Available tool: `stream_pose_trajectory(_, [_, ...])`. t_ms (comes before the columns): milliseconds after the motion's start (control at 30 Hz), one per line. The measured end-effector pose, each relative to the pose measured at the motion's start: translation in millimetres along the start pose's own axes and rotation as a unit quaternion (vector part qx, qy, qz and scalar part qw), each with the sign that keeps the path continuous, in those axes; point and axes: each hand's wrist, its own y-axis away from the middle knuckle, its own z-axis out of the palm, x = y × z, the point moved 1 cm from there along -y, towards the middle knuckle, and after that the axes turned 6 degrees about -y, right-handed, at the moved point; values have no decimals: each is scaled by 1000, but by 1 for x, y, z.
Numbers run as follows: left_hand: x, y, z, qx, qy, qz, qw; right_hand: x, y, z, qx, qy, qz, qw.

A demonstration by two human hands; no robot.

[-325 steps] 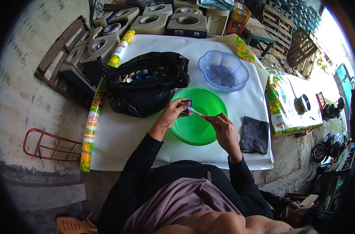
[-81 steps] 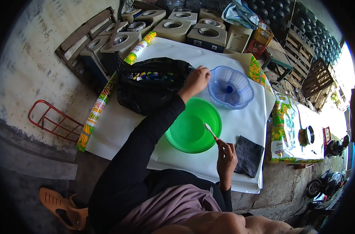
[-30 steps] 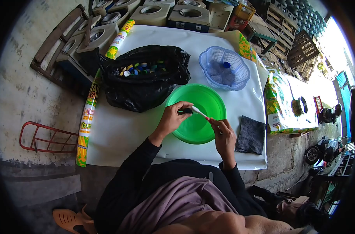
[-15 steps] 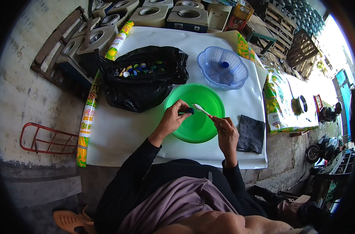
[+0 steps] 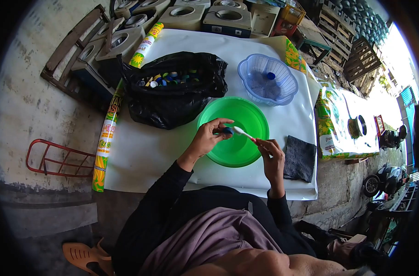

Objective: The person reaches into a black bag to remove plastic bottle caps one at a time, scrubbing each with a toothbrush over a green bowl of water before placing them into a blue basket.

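Over the green basin, my left hand pinches a dark blue bottle cap between thumb and fingers. My right hand grips a toothbrush with a white head and a red-and-white handle. The brush head is right at the cap's edge. Behind the basin, a black plastic bag lies gaping, with several coloured bottle caps inside. A blue plastic basket with a wavy rim stands behind the basin to the right, and one blue cap is in it.
A dark grey cloth lies at the table's right side. Along the left edge runs a rolled printed sheet. White sheeting covers the table. Beige machine casings stand behind it, and a second covered table is at the right.
The toothbrush head has come closer to the cap, and my left index finger has stretched out above it. The whole view has shifted slightly.
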Motion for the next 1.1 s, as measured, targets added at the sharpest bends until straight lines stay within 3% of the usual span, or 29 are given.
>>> stream_pose_trajectory(100, [-1, 1, 0, -21, 113, -51, 992, 3, 1, 1, 15, 6, -5, 1000])
stream_pose_trajectory(200, [-13, -2, -3, -18, 71, -18, 997, 13, -1, -1, 31, -36, -1, 999])
stream_pose_trajectory(333, [-11, -1, -1, -20, 167, -30, 985, 7, -5, -4, 24, 69, -36, 997])
stream_pose_trajectory(400, [-3, 0, 0, -8, 185, -50, 981, 7, -8, -6, 10, 27, -52, 998])
stream_pose_trajectory(467, [-6, -1, 1, -8, 180, -54, 982, 3, -7, -7, -33, 34, -77, 996])
stream_pose_trajectory(600, [-9, -4, 0, -1, 196, -66, 978, 9, -10, -10, 26, 91, -96, 991])
stream_pose_trajectory(733, [-12, -5, 0, 5, 202, -52, 978, -1, -11, -13, -49, 129, -136, 981])
stream_pose_trajectory(867, [-9, -6, 2, 6, 169, -29, 985, 9, -17, -12, 16, 44, -87, 995])
stream_pose_trajectory(1100, [-9, -4, 2, 9, 148, -33, 988, 1, -27, -10, 56, 150, -85, 983])
